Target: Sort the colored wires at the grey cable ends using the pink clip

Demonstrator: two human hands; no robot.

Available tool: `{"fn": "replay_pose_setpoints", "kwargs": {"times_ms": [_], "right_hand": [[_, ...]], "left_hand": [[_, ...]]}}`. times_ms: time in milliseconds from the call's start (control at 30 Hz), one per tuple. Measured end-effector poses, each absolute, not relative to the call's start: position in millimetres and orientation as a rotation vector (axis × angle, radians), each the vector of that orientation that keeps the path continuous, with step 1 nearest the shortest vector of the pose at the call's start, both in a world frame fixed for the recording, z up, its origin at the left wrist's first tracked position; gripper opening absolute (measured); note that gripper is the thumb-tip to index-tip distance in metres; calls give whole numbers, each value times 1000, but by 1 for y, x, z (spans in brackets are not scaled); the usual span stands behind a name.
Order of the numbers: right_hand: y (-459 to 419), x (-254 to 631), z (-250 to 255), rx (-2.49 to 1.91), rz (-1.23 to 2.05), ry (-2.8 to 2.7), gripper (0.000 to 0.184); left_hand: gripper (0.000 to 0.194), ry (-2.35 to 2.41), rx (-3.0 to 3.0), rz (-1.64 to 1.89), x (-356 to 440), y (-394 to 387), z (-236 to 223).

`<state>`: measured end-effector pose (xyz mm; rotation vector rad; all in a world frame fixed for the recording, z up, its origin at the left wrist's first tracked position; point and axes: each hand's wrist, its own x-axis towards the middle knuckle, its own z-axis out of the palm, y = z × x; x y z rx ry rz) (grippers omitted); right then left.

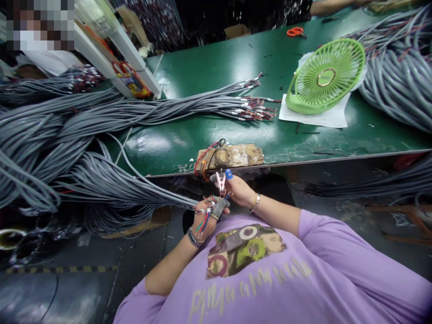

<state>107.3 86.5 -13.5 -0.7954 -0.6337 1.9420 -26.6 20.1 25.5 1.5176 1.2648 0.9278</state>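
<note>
My left hand (207, 216) is closed around the ends of several grey cables (168, 193), in front of my body. A grey cover is on its thumb, and loose red, green and blue wires (203, 223) fan out from it. Just above and to the right is my right hand (241, 191), with a blue cover on one fingertip. Its fingers are closed about a small pink and white clip (221, 181), with thin wire ends just below it. Behind the clip, at the bench edge, lies a worn wooden block (236, 156) with red and black leads (206, 155).
A long bundle of grey cables (162, 110) with stripped ends lies across the green bench (189, 83). A green fan (327, 76) stands on white paper (313, 118), near orange-handled scissors (295, 31). Coiled cables (398, 85) are at right. Another person's arm (329, 6) shows at the far side.
</note>
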Motion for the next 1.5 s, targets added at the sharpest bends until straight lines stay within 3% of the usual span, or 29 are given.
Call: {"fn": "replay_pose_setpoints", "kwargs": {"times_ms": [167,433,767,1000,1200,1367,1500], "right_hand": [[93,105,-13,-738,2180,-367,52],[93,103,-10,-715,2134,-268,46],[90,114,-8,-670,2221,-326,54],[89,119,-5,-646,2194,-472,33],[88,112,-22,-719,1871,-657,51],[93,111,-15,-675,2161,-479,52],[96,108,-7,-678,2187,-344,47]], "left_hand": [[30,1266,1575,960,-27,25,15],[25,1214,1599,971,-26,26,11],[28,1290,1525,925,-26,17,27],[27,1377,1330,984,-19,11,29],[28,1422,1481,1039,-22,14,12],[32,1392,1583,1074,-26,16,2],[30,1387,1617,1071,-25,17,-1]]}}
